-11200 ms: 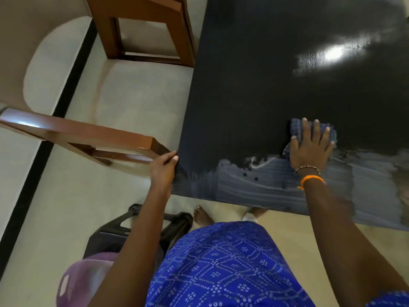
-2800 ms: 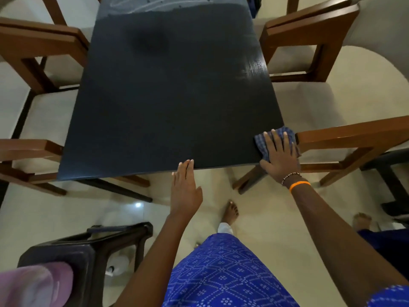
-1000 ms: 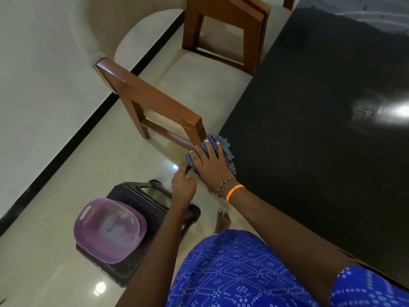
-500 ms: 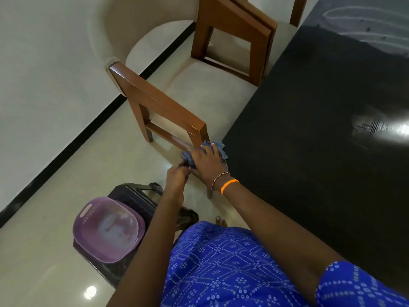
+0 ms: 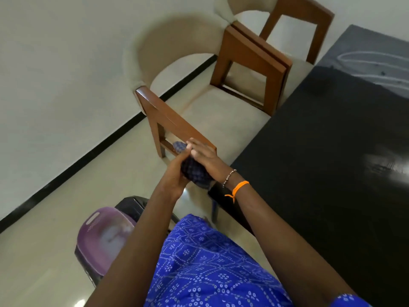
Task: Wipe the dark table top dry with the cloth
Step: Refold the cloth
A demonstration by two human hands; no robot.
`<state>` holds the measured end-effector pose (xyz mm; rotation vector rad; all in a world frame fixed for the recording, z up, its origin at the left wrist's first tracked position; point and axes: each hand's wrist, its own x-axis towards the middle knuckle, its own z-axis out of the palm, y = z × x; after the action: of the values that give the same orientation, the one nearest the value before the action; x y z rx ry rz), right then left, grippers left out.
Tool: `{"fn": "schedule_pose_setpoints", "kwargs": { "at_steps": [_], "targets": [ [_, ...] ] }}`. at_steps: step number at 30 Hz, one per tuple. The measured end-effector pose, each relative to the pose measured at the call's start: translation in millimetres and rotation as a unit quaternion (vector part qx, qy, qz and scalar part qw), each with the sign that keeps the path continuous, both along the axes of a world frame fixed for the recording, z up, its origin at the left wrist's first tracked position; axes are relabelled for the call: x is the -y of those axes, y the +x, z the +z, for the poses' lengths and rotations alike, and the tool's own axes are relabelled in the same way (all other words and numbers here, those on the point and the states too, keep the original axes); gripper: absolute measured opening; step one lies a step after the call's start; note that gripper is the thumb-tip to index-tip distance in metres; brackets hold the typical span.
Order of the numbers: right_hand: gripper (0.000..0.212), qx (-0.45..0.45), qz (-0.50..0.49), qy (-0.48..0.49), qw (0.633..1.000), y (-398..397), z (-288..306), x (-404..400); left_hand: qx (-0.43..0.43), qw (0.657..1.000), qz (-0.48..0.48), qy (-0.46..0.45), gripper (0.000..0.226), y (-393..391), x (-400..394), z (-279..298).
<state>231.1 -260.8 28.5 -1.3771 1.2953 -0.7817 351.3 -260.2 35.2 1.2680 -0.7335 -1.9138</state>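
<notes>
The dark table top (image 5: 327,151) fills the right side, with pale wet streaks at its far end (image 5: 374,63). The blue checked cloth (image 5: 194,171) is bunched up in the air, just left of the table's near corner. Both hands hold it between them. My left hand (image 5: 174,173) grips it from the left and below. My right hand (image 5: 203,158), with a bead bracelet and an orange band at the wrist, covers it from the right. One end of the cloth pokes out above the fingers.
A wooden chair with a cream seat (image 5: 177,125) stands close beside the table's left edge, a second chair (image 5: 296,25) behind it. On a black stool (image 5: 132,207) at lower left sits a purple plastic basin (image 5: 104,238). Pale tiled floor lies to the left.
My right hand has lifted the cloth off the table's near corner and my left hand has closed on it. The view has swung to the left.
</notes>
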Motion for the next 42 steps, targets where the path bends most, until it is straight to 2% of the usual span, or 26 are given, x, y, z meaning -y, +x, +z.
{"fn": "schedule_pose_setpoints", "kwargs": {
  "at_steps": [2, 5, 8, 11, 13, 15, 21, 25, 27, 34, 38, 42],
  "targets": [
    [0.037, 0.103, -0.084, 0.008, 0.991, -5, 3, 10, -0.014, 0.998, 0.059, 0.032, 0.034, 5, 7, 4],
    [0.031, 0.075, -0.192, 0.029, 0.978, -6, -5, 33, -0.047, 0.99, 0.12, 0.051, 0.04, 17, 24, 6],
    [0.03, 0.068, -0.14, 0.119, 0.981, 7, -12, 60, -0.067, 0.988, 0.133, 0.043, 0.036, 28, 46, 6],
    [0.023, 0.172, -0.134, 0.146, 0.965, 22, -15, 84, -0.067, 0.988, 0.134, 0.04, 0.024, 38, 73, 0],
    [0.042, 0.187, -0.174, 0.144, 0.956, 33, -16, 106, -0.051, 0.988, 0.137, 0.041, 0.024, 46, 96, -5],
    [0.053, 0.153, -0.192, 0.119, 0.962, 45, -14, 131, -0.016, 0.989, 0.14, 0.037, 0.026, 54, 122, -7],
    [0.056, 0.108, -0.188, 0.038, 0.976, 91, -1, 252, 0.051, 0.989, 0.139, -0.021, 0.043, 100, 233, -8],
    [0.062, 0.146, -0.195, 0.047, 0.969, 130, 1, 327, 0.111, 0.984, 0.121, -0.064, 0.042, 147, 314, -3],
    [0.065, 0.182, -0.205, 0.062, 0.96, 138, 7, 338, 0.127, 0.982, 0.122, -0.068, 0.038, 157, 330, 0],
    [0.047, 0.251, -0.218, 0.107, 0.937, 215, 23, 431, 0.188, 0.966, 0.155, -0.085, 0.029, 231, 419, 20],
    [0.048, 0.242, -0.189, 0.107, 0.946, 249, 30, 471, 0.222, 0.957, 0.162, -0.092, 0.033, 260, 446, 32],
    [0.049, 0.251, -0.189, 0.09, 0.945, 275, 31, 512, 0.231, 0.957, 0.13, -0.117, 0.032, 290, 479, 37]
  ]
}}
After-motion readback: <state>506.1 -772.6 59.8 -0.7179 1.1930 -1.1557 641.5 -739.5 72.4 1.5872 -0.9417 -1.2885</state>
